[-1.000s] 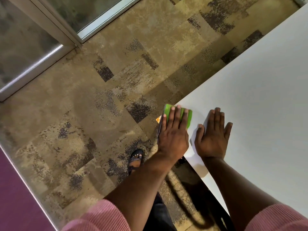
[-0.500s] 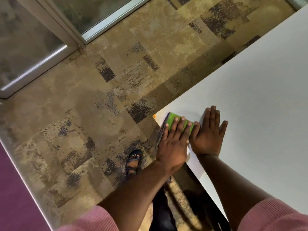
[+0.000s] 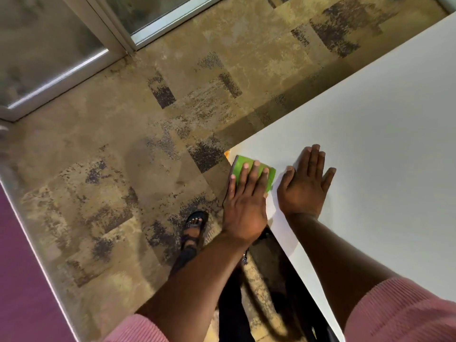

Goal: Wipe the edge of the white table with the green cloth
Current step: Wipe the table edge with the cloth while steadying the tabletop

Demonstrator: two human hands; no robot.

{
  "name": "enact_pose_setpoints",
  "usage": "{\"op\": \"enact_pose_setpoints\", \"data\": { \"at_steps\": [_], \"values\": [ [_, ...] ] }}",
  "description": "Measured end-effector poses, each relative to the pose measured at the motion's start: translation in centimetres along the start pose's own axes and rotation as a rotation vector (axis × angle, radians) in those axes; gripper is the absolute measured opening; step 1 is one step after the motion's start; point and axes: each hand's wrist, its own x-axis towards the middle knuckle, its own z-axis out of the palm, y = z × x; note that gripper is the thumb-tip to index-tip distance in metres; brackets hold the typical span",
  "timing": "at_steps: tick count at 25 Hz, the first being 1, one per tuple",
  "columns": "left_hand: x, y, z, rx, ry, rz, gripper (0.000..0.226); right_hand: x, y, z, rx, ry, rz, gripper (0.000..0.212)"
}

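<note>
Green cloth [image 3: 254, 172] sits at the surface [image 3: 370, 144] corner, flush on its left edge, pinned flat under the left hand [image 3: 243, 203]; edge runs back toward the person; right hand [image 3: 304, 185] open, flat, just beside, holding nothing

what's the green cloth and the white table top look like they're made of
Green cloth: looks like a soft folded fabric, perhaps microfibre; matte, with a rounded folded edge under the left hand.
White table: seems a smooth laminate or painted board; even, low-sheen surface with a crisp thin edge. Its core is not visible.
</note>
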Motion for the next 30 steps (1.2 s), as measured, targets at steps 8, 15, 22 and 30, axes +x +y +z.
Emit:
{"op": "enact_pose_setpoints", "data": {
  "at_steps": [8, 15, 22, 30],
  "values": [
    [7.2, 0.7, -2.4, -0.027, -0.02, 0.053, 0.073, -0.2, -0.4, -0.4, 0.022, 0.0, -0.002, 0.068],
    [5.2, 0.4, -1.7, -0.035, 0.078, -0.017, 0.063, -0.1, -0.4, -0.1, 0.02, 0.023, -0.018, 0.067],
    [5.4, 0.2, -2.2, -0.137, 0.064, -0.067, 0.073, -0.1, 0.2, 0.9, 0.011, 0.065, -0.02, 0.066],
    [-3.7, 5.8, 3.8, -0.556, 0.246, -0.259, 0.072, 0.3, 0.6, 0.7, 0.007, 0.058, -0.086, 0.067]
  ]
}}
